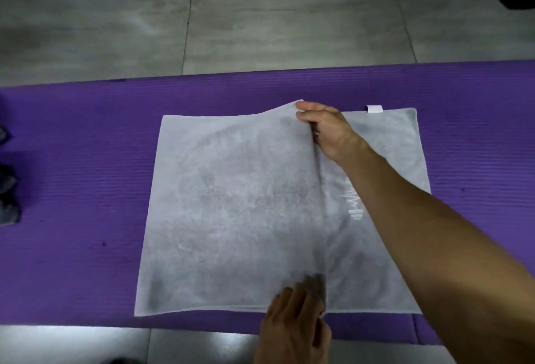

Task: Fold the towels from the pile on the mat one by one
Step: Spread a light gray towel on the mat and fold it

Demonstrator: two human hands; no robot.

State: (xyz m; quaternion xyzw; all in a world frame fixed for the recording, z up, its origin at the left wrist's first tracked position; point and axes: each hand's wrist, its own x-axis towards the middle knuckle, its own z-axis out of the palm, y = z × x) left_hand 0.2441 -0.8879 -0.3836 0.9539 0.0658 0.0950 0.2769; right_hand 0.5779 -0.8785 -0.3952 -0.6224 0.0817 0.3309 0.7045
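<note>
Towel point(237, 207), pale grey, lies spread on the purple mat point(72, 137), a fold running down its right part; right hand point(324, 129) reaches across to the far edge, thumb and fingers pinching the cloth and lifting it slightly there; left hand point(295, 323) sits at the near edge, blurred, fingers curled onto the cloth, though whether they grip it I cannot tell; white loop tag point(373, 109) pokes out at the far right; darker towels point(8, 190) lie at the mat's left edge.
</note>
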